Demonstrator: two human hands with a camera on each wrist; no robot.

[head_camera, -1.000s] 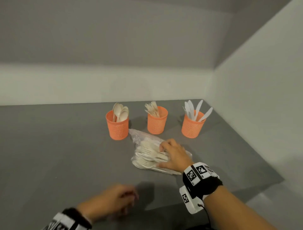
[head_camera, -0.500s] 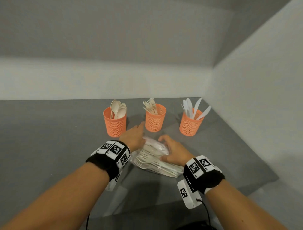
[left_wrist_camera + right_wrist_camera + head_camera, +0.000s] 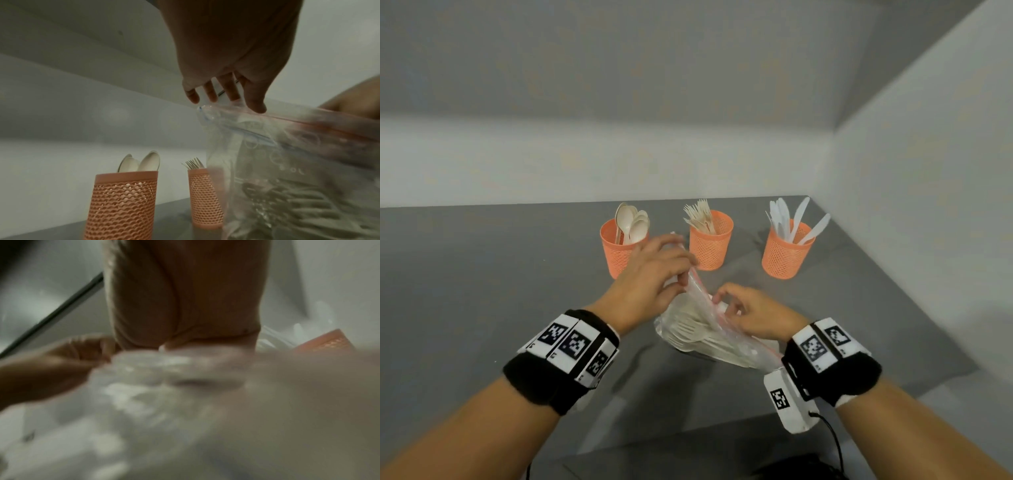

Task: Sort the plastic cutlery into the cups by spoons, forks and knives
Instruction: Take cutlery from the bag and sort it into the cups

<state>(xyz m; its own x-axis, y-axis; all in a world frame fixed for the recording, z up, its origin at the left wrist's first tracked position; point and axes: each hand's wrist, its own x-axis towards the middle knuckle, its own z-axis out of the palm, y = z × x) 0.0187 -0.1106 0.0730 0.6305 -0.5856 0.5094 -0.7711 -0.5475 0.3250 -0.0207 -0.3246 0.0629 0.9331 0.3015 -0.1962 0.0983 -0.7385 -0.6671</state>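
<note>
- The left hand (image 3: 650,277) pinches the far end of the zip strip of a clear zip-top bag (image 3: 698,335), thumb and fingers curled round the plastic; in the left wrist view the thumb lies on the strip and the fingertips (image 3: 211,95) sit behind it.
- The right hand (image 3: 753,313) pinches the same strip nearer the person, fingers curled in on it. The right wrist view is badly blurred, so how much of the strip it holds probably cannot be judged there.
- Between the two grips the strip, edged red with a blue line beside it, runs taut and slanted, and the bag's mouth is lifted off the grey table (image 3: 482,274).
- Below the grips the bag's body sags to the table, packed with pale plastic cutlery (image 3: 688,337); fork tines show through the film.
- Beyond the left hand, partly hidden by it, stands an orange mesh cup of spoons (image 3: 616,246).
- Just past the strip's far end stands the cup of forks (image 3: 710,240).
- Farther right, well apart from both hands, stands the cup of white knives (image 3: 786,251), near the white side wall (image 3: 928,205).
</note>
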